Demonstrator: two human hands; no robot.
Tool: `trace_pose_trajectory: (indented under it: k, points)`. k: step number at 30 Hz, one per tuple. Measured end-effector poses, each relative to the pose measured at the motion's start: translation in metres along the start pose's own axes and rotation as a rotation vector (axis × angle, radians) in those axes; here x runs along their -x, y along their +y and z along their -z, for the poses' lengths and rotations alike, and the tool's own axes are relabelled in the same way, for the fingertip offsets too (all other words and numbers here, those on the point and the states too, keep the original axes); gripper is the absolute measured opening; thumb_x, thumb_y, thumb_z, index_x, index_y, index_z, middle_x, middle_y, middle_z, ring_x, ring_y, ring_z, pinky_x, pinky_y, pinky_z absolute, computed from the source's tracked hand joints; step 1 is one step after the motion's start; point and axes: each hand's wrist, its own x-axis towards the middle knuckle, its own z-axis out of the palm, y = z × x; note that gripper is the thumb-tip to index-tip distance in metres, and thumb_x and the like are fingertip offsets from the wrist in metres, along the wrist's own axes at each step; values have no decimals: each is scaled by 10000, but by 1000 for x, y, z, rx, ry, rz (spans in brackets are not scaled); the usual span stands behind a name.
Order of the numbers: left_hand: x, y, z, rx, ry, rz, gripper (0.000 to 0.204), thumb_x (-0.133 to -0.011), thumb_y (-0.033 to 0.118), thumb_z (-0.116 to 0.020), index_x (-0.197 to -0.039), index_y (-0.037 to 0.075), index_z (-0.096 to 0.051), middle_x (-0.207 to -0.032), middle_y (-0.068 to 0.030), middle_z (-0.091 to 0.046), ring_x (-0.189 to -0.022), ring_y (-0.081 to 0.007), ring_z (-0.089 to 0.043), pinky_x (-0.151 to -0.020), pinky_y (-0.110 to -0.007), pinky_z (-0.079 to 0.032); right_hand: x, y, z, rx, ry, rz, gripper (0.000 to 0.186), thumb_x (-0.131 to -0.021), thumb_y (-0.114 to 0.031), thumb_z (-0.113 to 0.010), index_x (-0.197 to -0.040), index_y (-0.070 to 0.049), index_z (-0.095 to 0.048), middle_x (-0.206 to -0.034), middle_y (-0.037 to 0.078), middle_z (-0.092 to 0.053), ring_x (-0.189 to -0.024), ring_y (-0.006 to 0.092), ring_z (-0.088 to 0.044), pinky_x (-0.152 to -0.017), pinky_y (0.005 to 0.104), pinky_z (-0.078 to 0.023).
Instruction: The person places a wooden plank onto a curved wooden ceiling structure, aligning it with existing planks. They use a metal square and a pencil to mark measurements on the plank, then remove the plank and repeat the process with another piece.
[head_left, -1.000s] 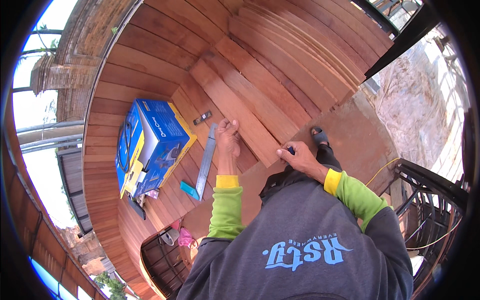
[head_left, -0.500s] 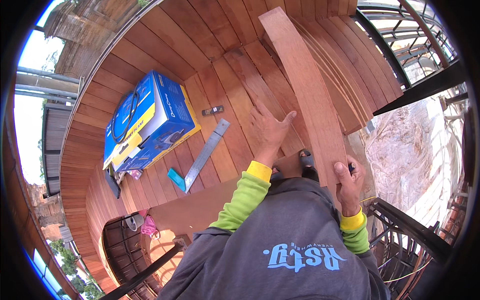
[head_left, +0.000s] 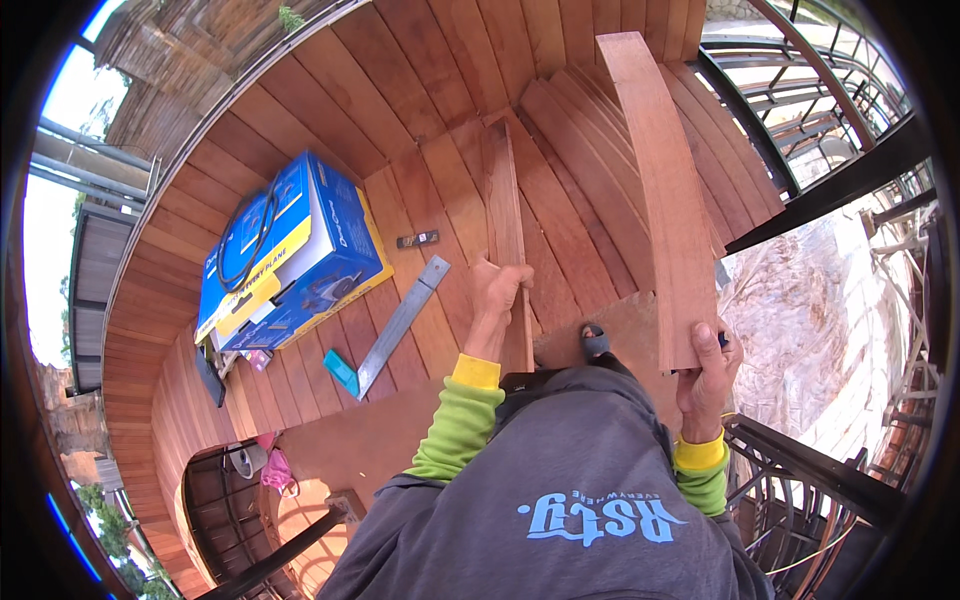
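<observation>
My left hand (head_left: 498,287) is closed on a reddish wooden board (head_left: 501,190), tilted on edge above the decking. My right hand (head_left: 708,368) grips the lower end of a longer, pale reddish plank (head_left: 650,180), raised at the right, with a small dark object (head_left: 722,340) also in its fingers, too hidden to name. Left of my left hand lie a metal square (head_left: 398,330) with a teal handle (head_left: 340,369) and a small black item (head_left: 417,239). Farther left sits a blue and yellow cardboard box (head_left: 287,265) with a black cord on top.
Curved wooden decking (head_left: 330,70) surrounds the work, with stacked boards (head_left: 570,140) behind the raised plank. A dark metal railing (head_left: 800,464) and a crumpled pale sheet (head_left: 790,320) are at the right. A sandalled foot (head_left: 594,340) stands below; a pink bag (head_left: 278,472) lies lower left.
The right-hand plank has been lifted and shifted right. My left hand, spread open half a second ago, has closed on a second board, now raised on its edge.
</observation>
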Motion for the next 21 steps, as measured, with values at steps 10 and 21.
trace_pose_trajectory:
  k: [10,21]
  points:
    - [77,38,48,-943,-104,-605,718,-552,110,-735,-1227,55,-497,-1108,-161,-582,-1080,-375,-550,-958,-448,-426,6,-29,-2,18,72,199,314,-886,-200,-681,-1041,64,-611,-940,103,-648,-817,141,-634,-740,262,-526]
    - [-12,68,32,-1328,-512,-1270,681,-614,-150,-621,-1228,132,-534,-1282,-47,-501,-1383,-338,-311,-1190,-540,-194,30,-30,11,-6,126,233,296,-875,-193,-695,-1005,64,-623,-922,88,-640,-819,127,-609,-756,252,-504]
